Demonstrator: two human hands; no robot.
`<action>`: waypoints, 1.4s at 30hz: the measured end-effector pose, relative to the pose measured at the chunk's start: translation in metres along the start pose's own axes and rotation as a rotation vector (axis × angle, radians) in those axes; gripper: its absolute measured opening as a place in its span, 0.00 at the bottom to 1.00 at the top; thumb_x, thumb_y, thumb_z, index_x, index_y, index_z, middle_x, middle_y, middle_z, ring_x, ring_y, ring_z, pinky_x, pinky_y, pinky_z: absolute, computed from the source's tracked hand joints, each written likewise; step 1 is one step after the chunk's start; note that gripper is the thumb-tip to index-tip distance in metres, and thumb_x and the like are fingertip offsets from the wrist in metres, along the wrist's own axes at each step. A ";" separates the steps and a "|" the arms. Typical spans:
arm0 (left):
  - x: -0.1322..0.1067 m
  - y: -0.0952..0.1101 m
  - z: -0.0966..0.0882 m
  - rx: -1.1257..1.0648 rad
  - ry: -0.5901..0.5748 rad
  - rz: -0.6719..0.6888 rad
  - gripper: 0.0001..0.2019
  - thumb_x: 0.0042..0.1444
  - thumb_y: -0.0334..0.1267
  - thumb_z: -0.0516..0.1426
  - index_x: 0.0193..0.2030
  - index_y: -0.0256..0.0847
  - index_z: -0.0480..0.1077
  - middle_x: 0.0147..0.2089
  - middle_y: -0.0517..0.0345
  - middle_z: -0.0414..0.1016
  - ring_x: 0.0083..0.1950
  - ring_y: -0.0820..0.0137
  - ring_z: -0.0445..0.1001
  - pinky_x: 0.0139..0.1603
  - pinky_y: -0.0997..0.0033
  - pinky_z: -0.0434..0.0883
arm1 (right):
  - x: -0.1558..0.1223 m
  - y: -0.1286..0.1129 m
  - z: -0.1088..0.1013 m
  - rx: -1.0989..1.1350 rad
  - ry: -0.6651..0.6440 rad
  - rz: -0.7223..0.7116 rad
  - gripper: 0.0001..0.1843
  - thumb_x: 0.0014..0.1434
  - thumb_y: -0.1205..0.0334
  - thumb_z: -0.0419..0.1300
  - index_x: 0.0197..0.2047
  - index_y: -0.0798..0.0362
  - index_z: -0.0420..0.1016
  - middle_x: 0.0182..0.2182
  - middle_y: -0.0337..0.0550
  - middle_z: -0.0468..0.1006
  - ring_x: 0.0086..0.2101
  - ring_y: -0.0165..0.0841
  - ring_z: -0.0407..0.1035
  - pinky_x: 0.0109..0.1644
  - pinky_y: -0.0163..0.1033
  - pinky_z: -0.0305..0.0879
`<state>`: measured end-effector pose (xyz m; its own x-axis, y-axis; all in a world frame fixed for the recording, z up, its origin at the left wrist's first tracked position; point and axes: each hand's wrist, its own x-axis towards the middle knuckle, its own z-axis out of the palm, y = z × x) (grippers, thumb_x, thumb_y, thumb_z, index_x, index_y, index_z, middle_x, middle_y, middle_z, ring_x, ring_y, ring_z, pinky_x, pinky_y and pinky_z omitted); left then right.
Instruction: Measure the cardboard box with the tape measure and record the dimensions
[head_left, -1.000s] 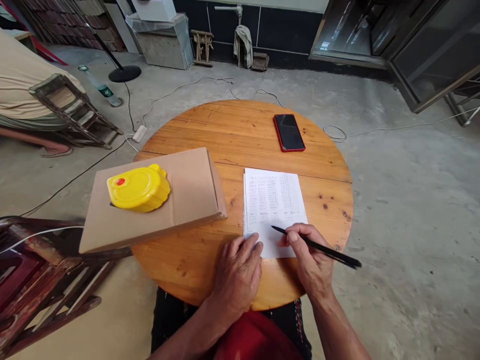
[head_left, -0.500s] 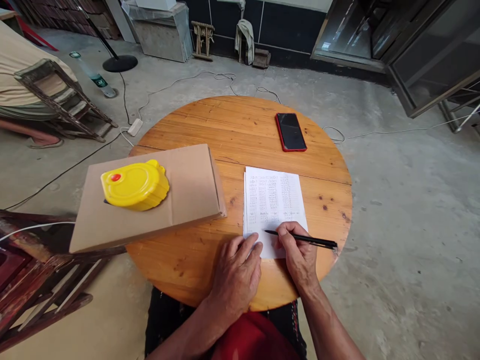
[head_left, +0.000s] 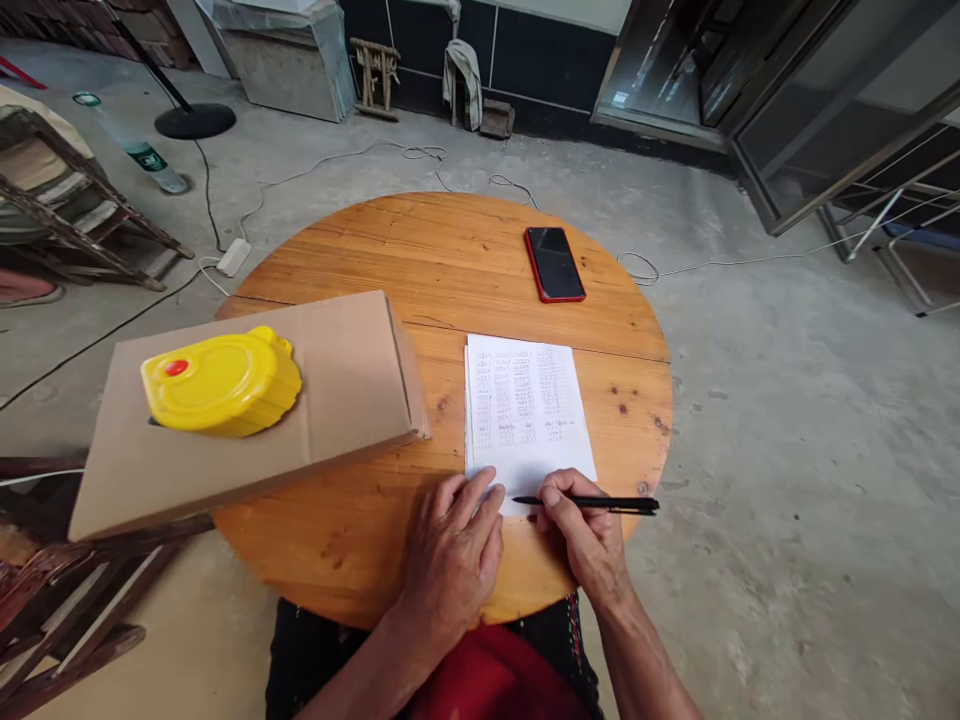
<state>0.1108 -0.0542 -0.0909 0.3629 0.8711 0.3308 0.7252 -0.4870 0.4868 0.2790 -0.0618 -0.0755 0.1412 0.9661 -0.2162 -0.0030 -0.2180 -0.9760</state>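
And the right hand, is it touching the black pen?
Touching. The head view shows the right hand gripping the black pen, whose two ends stick out on either side.

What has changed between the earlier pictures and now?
The right hand, holding the black pen throughout, has moved down the white paper sheet, toward its near edge. The left hand stays at the sheet's lower left; the yellow plastic case, brown cardboard box and red-edged black phone stayed put.
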 end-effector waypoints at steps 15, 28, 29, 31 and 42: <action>0.000 0.000 0.000 0.014 0.008 0.012 0.15 0.59 0.26 0.55 0.52 0.41 0.72 0.55 0.53 0.75 0.50 0.58 0.67 0.52 0.54 0.70 | 0.001 0.006 -0.003 -0.043 -0.032 -0.083 0.14 0.63 0.53 0.56 0.30 0.52 0.70 0.20 0.34 0.66 0.22 0.29 0.59 0.28 0.35 0.56; 0.001 0.002 0.000 0.021 0.007 -0.015 0.15 0.58 0.25 0.56 0.51 0.41 0.72 0.57 0.55 0.75 0.51 0.59 0.67 0.51 0.55 0.71 | 0.004 0.008 -0.004 -0.051 -0.010 -0.085 0.14 0.64 0.53 0.58 0.31 0.52 0.72 0.19 0.34 0.67 0.22 0.28 0.59 0.27 0.34 0.56; 0.000 0.002 -0.001 0.022 0.002 -0.017 0.15 0.58 0.26 0.55 0.51 0.41 0.72 0.57 0.55 0.75 0.51 0.59 0.67 0.50 0.55 0.71 | 0.005 0.006 -0.003 -0.041 -0.006 -0.071 0.13 0.63 0.53 0.58 0.31 0.52 0.72 0.19 0.34 0.67 0.22 0.28 0.59 0.27 0.34 0.56; 0.000 0.002 -0.001 0.017 -0.007 -0.019 0.15 0.59 0.26 0.55 0.51 0.41 0.72 0.57 0.55 0.75 0.51 0.58 0.67 0.50 0.54 0.71 | 0.007 -0.001 -0.001 -0.025 0.005 -0.053 0.13 0.63 0.53 0.58 0.32 0.52 0.72 0.19 0.34 0.69 0.22 0.29 0.61 0.27 0.34 0.58; 0.002 0.000 -0.003 -0.039 0.017 -0.028 0.16 0.61 0.26 0.52 0.55 0.37 0.70 0.55 0.51 0.76 0.51 0.59 0.70 0.50 0.55 0.73 | 0.042 -0.015 0.028 -0.177 -0.080 -0.207 0.10 0.64 0.56 0.57 0.33 0.51 0.72 0.23 0.35 0.70 0.25 0.29 0.63 0.31 0.35 0.59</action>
<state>0.1095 -0.0530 -0.0879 0.3325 0.8833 0.3305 0.7111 -0.4650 0.5273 0.2573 -0.0138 -0.0705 0.0423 0.9989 -0.0212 0.1912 -0.0289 -0.9811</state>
